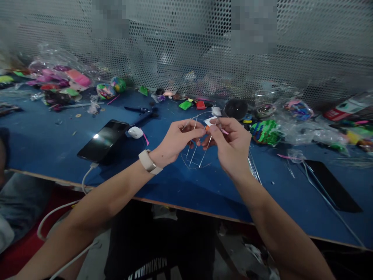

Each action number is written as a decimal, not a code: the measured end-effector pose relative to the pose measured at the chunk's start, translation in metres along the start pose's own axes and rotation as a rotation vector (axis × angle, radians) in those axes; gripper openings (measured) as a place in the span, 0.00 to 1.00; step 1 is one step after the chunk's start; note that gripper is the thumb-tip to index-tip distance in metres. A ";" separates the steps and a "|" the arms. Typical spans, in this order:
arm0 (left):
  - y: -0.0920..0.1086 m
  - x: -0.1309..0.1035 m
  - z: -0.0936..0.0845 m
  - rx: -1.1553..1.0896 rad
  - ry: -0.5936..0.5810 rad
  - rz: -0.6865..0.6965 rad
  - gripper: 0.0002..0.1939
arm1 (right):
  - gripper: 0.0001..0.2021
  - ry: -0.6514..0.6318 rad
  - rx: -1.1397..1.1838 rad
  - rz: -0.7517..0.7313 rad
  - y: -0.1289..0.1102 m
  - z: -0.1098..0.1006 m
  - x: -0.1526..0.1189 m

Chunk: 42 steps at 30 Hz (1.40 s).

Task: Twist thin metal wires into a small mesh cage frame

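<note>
A thin wire frame (193,155) of rods and curved wire hangs above the blue table, between my two hands. My left hand (182,138) pinches it near the top, thumb and fingers closed. Opposite, my right hand (231,140) is closed at the same spot, with a small orange piece (207,127) at its fingertips and a white piece (210,121) just above. A short pink strip (224,132) sticks out by the right fingers. Exactly what joins the wires there is hidden behind the fingers.
On the blue table (171,186) lie a phone (103,140) with a cable, pliers (142,113), and a white rounded lump (135,132). A green striped ball (265,132), a dark flat slab (335,186) and thin wires (254,168) are to the right. A perforated metal panel (180,46) stands behind.
</note>
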<state>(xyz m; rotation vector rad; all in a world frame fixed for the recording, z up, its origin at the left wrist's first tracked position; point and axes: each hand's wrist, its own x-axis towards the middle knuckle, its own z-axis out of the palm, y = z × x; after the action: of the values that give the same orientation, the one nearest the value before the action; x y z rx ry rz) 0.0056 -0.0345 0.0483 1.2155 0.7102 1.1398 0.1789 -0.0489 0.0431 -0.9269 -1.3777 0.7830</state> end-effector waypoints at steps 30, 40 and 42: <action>0.004 -0.001 0.001 -0.016 0.007 0.109 0.09 | 0.13 -0.022 -0.060 -0.024 -0.015 -0.001 -0.004; 0.032 -0.004 0.005 0.085 -0.011 -0.018 0.07 | 0.06 0.006 -0.166 -0.088 -0.027 -0.002 -0.010; 0.038 -0.004 0.006 0.102 -0.008 -0.010 0.07 | 0.07 0.011 -0.174 -0.099 -0.030 -0.001 -0.009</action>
<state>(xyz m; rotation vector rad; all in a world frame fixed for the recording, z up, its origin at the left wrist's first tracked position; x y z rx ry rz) -0.0015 -0.0422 0.0855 1.2998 0.7754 1.1009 0.1774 -0.0705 0.0655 -0.9877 -1.4877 0.5897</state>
